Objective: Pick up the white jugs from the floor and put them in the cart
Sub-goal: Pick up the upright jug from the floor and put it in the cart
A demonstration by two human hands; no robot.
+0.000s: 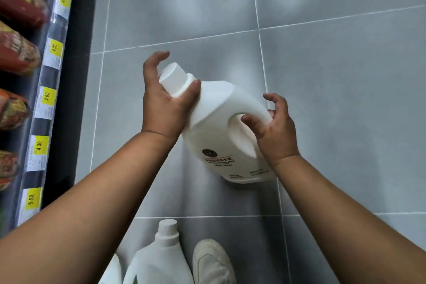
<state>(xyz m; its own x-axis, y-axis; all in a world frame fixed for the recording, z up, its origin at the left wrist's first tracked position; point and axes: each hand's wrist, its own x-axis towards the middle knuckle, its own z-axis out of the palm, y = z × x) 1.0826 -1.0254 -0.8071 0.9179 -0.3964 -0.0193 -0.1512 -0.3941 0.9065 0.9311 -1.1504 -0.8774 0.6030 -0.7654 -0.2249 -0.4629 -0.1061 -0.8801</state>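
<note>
1. White jug (221, 127) is tilted, cap (171, 76) leaning toward the shelf (53, 90), over the grey floor (345, 99). I cannot tell whether its base touches the tiles.
2. My left hand (161, 104) wraps the neck just below the cap, thumb on one side, fingers curled round the other.
3. My right hand (274, 129) has its thumb hooked through the handle loop, fingers curled over the handle's outer side. The grip looks loose.
4. Step, as I judge it: picking this jug up.
5. A second jug (161, 256) stands beside my shoe (212, 260), with a third jug (113, 270) at the frame edge. Both are on the floor.
6. Cart not in view. Next I need to firm the right-hand grip, take the weight on the handle, and turn to find the cart.
</note>
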